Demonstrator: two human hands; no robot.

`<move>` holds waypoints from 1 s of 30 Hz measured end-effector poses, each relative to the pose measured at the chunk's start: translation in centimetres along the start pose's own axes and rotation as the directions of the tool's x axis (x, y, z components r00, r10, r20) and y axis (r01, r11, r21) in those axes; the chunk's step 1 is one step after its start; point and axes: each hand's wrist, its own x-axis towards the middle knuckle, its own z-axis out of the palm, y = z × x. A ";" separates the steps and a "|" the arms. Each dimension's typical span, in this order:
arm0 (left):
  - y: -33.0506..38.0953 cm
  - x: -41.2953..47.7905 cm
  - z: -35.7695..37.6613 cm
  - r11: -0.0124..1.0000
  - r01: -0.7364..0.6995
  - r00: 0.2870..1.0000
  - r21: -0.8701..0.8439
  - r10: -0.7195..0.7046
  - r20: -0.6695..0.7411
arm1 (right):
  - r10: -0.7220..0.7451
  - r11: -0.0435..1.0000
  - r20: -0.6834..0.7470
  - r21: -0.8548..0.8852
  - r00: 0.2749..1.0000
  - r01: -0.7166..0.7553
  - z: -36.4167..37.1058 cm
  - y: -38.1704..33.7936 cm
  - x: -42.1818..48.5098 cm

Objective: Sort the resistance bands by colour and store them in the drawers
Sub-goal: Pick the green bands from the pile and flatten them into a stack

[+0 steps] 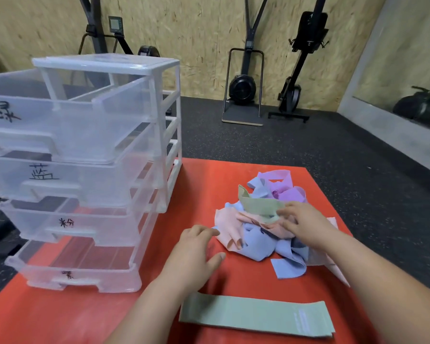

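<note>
Reaching into the band pile (263,234): right hand (305,224) rests on the top green band (258,206), grip unclear. Left hand (196,254) lies relaxed on the tabletop (109,319), empty, just left of the pile. The open drawers (85,170) sit further left, so the left hand is nearer.

— Where are the hands?
— The left hand (196,252) hovers palm-down, fingers loose, over the red mat (60,316), just beside the tangled heap of pink, blue, purple and green fabric bands (256,244). The right hand (301,222) lies on the heap, its fingertips at a sage-green loop (258,206); I can't tell if it's pinching.
— And nearer?
— A flat sage-green band (256,315) lies alone. At the left stands a clear plastic drawer tower (97,145), with four drawers pulled out.
</note>
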 end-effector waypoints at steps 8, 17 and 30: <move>1.2 0.7 -0.6 0.999 -0.020 0.997 -0.040 0.017 -0.076 | 0.074 0.925 -0.446 0.364 0.892 0.106 -5.6 -3.5 0.7; 3.3 0.1 -1.1 0.988 -0.045 0.986 -0.151 0.019 -0.166 | 0.071 0.642 -0.463 0.699 0.884 0.315 -8.9 -8.1 -3.0; 4.7 -2.8 1.6 0.997 -0.058 0.998 -0.041 0.059 0.032 | 0.012 0.994 -0.025 0.112 1.000 -0.009 4.7 -2.7 -13.2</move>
